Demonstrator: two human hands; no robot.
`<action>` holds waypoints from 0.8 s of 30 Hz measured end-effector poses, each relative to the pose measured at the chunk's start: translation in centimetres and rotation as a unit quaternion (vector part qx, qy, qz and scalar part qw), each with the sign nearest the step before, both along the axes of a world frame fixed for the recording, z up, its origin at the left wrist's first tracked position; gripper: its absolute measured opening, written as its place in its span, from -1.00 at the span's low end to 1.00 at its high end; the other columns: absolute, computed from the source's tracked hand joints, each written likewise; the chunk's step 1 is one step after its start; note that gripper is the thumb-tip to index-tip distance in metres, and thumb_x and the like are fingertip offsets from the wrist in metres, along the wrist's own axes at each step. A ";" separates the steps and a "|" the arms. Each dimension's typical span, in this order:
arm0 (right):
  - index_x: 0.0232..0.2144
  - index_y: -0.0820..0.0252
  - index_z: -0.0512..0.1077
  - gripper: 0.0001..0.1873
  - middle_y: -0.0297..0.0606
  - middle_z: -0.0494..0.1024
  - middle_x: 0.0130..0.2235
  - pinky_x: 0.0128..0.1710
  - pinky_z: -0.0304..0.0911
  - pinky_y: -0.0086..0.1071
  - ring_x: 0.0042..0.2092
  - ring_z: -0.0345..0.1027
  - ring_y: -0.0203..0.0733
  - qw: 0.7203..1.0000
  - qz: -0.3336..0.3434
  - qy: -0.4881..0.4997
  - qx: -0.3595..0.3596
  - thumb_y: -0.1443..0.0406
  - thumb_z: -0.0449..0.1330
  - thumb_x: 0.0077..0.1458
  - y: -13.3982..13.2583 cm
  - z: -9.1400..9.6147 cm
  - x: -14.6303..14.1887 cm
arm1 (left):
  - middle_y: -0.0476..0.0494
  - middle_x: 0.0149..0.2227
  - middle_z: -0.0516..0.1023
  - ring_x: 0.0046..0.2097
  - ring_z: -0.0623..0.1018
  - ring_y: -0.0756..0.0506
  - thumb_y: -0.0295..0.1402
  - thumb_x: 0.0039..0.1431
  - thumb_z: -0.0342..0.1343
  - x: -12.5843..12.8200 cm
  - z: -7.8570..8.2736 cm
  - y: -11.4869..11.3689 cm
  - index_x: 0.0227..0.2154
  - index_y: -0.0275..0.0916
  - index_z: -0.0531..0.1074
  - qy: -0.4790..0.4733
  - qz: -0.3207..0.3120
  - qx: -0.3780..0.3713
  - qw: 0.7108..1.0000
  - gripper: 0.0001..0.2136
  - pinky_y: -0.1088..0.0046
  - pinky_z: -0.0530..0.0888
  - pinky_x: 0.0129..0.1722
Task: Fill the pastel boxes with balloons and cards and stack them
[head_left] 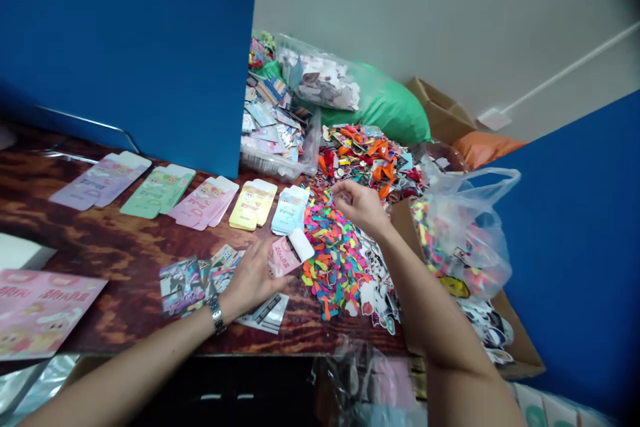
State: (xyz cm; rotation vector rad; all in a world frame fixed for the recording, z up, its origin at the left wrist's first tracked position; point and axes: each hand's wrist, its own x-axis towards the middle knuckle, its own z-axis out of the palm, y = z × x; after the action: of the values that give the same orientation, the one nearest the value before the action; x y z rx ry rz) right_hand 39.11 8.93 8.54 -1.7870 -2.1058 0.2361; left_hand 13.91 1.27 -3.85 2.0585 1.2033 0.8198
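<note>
The fingers of the left hand [247,285] grip a small pink printed carton [283,259], its white end flap standing open on the side toward the right hand [364,208]. The carton is held just above the counter [125,253]. The right hand's fingers are curled, thumb near the index finger, over the far part of a heap of small, bright, balloon-shaped pieces [330,260]; whether anything is pinched between them cannot be told.

Beneath and to the left of the left fingers lie glossy printed cards [181,287], partly covered by that hand, which has a metal-banded watch [216,315] at its wrist. Just beyond the left fingers is a stack of light-blue cartons [290,210]; leftward from it, in a row, come stacks in yellow [251,205], pink [204,203], green [157,192] and purple [97,181], the last well apart from the fingers. Farther left, nearer the person, is a pink printed sheet [47,313].

Nearer the person than the right fingers, white-edged cutout stickers [383,303] border the bright heap. Beyond those fingers lies a mixed pile with orange and red pieces [367,153], and beyond it to the left a clear plastic bin [313,147] of flat packets. Well to their right, a translucent carrier bag [477,220] sits in a cardboard box [523,347].
</note>
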 end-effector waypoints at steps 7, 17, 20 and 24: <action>-0.19 0.20 0.46 -0.75 -0.18 0.55 -0.25 -0.30 0.20 -0.44 -0.27 0.44 -0.19 0.979 0.085 -0.182 0.027 0.45 0.01 0.19 -5.0 -2.3 -7.8 | -0.27 -0.04 0.44 0.03 0.46 -0.30 -0.09 0.00 0.29 -0.6 0.2 -0.4 0.08 -0.25 0.23 0.011 0.033 0.003 0.999 -0.36 0.12 0.45 -0.02; -0.04 0.13 0.41 -0.74 -0.23 0.55 -0.24 -0.30 0.29 -0.45 -0.30 0.44 -0.24 0.981 0.169 -0.098 -0.010 0.36 0.11 0.21 -7.2 -2.3 -9.8 | -0.31 0.07 0.41 0.12 0.42 -0.28 -0.07 0.09 0.23 -1.8 0.9 -1.1 0.19 -0.25 0.14 -0.028 0.029 0.031 0.999 -0.32 0.11 0.40 0.08; -0.02 0.14 0.40 -0.75 -0.20 0.55 -0.15 -0.17 0.35 -0.40 -0.18 0.46 -0.23 0.979 0.202 0.006 0.038 0.33 0.10 0.25 -7.8 -1.4 -9.2 | -0.32 0.09 0.39 0.14 0.40 -0.28 -0.05 0.09 0.22 -2.0 0.8 -1.2 0.20 -0.25 0.13 -0.037 0.033 0.038 0.998 -0.30 0.11 0.37 0.12; -0.12 0.15 0.46 -0.82 -0.11 0.52 -0.08 -0.02 0.35 -0.26 -0.02 0.41 -0.14 0.975 0.186 0.040 0.111 0.33 0.10 0.27 -9.1 -1.7 -8.5 | -0.33 0.19 0.31 0.21 0.35 -0.25 -0.09 0.11 0.23 -2.5 1.2 -1.4 0.28 -0.22 0.01 -0.052 0.026 0.041 0.997 -0.23 0.14 0.34 0.18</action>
State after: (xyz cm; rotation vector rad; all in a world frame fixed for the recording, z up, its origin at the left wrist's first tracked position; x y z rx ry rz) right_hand 30.60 -0.13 6.84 -1.2309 -2.2941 0.1576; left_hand 11.37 -0.10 -2.65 2.0296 1.1893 1.0042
